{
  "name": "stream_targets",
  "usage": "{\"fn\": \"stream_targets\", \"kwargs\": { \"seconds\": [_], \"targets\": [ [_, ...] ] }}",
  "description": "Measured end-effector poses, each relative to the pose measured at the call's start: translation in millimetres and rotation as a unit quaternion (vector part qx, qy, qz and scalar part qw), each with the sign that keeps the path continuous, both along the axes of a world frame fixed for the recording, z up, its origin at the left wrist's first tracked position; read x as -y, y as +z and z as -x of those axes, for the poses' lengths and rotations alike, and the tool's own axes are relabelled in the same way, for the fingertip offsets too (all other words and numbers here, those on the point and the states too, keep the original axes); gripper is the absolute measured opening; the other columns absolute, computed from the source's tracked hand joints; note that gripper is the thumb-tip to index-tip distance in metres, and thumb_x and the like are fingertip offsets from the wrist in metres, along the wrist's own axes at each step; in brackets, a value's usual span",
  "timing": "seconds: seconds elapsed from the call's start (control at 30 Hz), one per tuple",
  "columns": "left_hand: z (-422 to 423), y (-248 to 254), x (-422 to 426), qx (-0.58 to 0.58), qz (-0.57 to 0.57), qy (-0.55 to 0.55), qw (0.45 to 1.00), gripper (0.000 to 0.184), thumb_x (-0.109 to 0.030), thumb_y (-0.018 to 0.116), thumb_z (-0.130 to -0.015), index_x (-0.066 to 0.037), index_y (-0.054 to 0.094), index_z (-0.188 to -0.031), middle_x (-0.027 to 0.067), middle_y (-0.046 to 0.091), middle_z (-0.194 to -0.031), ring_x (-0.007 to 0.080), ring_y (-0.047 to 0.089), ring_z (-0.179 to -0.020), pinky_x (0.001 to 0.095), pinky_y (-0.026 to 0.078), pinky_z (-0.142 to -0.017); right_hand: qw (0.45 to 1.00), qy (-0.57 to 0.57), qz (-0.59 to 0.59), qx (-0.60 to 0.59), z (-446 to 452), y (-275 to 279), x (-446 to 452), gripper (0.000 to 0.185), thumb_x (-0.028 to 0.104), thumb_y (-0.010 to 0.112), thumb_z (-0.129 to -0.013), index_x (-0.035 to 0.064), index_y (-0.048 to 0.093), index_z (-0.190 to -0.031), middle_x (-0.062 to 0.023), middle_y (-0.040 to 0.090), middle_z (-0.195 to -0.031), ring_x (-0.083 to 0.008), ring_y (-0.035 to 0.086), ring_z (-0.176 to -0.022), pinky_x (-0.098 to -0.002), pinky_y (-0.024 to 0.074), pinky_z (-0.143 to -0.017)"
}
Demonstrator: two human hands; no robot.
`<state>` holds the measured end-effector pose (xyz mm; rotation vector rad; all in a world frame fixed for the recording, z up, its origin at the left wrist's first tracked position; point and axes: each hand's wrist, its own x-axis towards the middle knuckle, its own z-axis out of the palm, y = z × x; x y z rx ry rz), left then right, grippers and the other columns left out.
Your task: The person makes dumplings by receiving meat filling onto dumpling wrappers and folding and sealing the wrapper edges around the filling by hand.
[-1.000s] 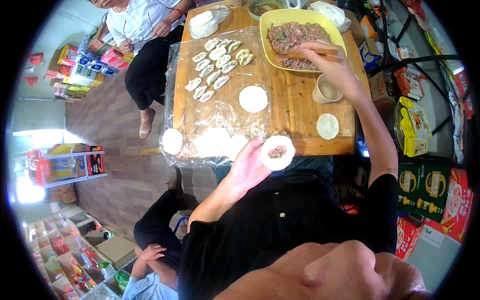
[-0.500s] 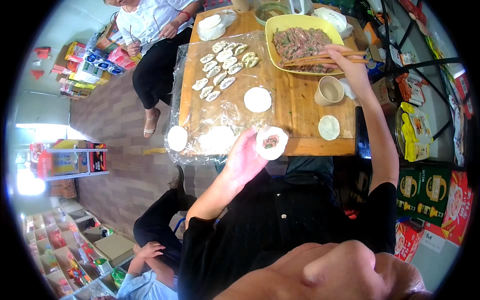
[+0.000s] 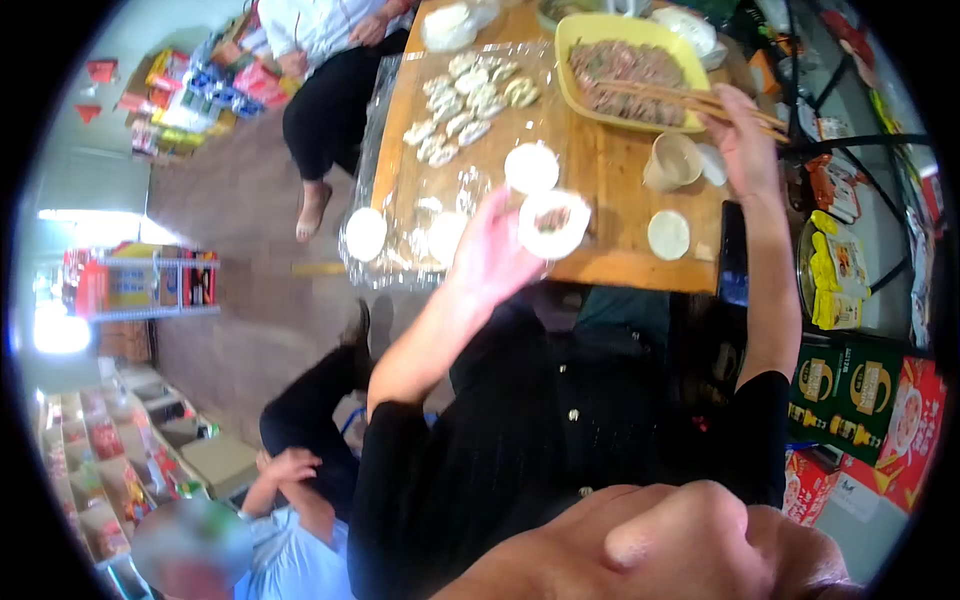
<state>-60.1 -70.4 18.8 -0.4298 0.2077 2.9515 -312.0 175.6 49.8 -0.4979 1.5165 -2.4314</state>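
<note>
A round white dough wrapper with a small heap of meat filling in its middle rests on the fingers of my left hand, near the table's front edge. My right hand is closed on wooden chopsticks, whose tips reach over the minced meat in the yellow bowl. Several folded dumplings lie on plastic film at the left of the wooden table. Loose wrappers lie around, one just beyond my left hand and another at the right.
A paper cup stands below the bowl. Stacked wrappers are in a bag at the far left. One person in a white shirt sits across the table's left corner; another in light blue sits lower left. Packaged goods line the right side.
The view has shifted, so the table appears higher. My right hand has drawn back to the right with the chopsticks. My left hand still holds the filled wrapper, now closer to the loose wrapper beyond it.
</note>
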Motion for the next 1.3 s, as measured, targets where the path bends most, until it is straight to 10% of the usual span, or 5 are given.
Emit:
{"fn": "stream_targets", "kwargs": {
  "seconds": [0.43,0.83,1.3],
  "targets": [
    [-7.2,31.9,-3.1,-0.119,-0.093,-0.078,0.985,0.077,-0.052,0.03,-0.101,0.008,0.016,-0.148,0.0332,0.027,-0.149,0.0466,0.03,-0.139,0.0481,0.029,-0.116,0.93,0.149,-0.21,-0.263,-103.2,51.1,-38.8,0.025,0.017,0.059,-0.093,-0.0032,0.061,-0.108,-0.0193,0.069,-0.1,-0.0284,0.067,-0.095,-0.0397,0.0509,-0.091],
    [-10.9,32.4,-8.8,-0.109,0.027,-0.077,0.991,0.073,-0.05,0.021,-0.102,0.01,0.032,-0.142,0.0254,0.042,-0.144,0.0361,0.042,-0.135,0.0428,0.029,-0.117,0.933,0.171,-0.092,-0.304,-104.4,70.8,-39.7,0.036,0.017,0.057,-0.094,-0.0078,0.052,-0.12,-0.0245,0.067,-0.099,-0.0307,0.067,-0.091,-0.0406,0.0527,-0.085],
    [-13.6,28.5,-8.3,-0.113,0.111,-0.07,0.985,0.079,-0.055,0.02,-0.101,0.01,0.023,-0.147,0.027,0.033,-0.149,0.0424,0.033,-0.139,0.0454,0.024,-0.119,0.979,0.148,-0.14,0.013,-89.2,46.2,-4.0,0.03,0.017,0.052,-0.097,-0.0061,0.058,-0.116,-0.0207,0.068,-0.095,-0.021,0.069,-0.085,-0.0246,0.058,-0.068]
  ]
}}
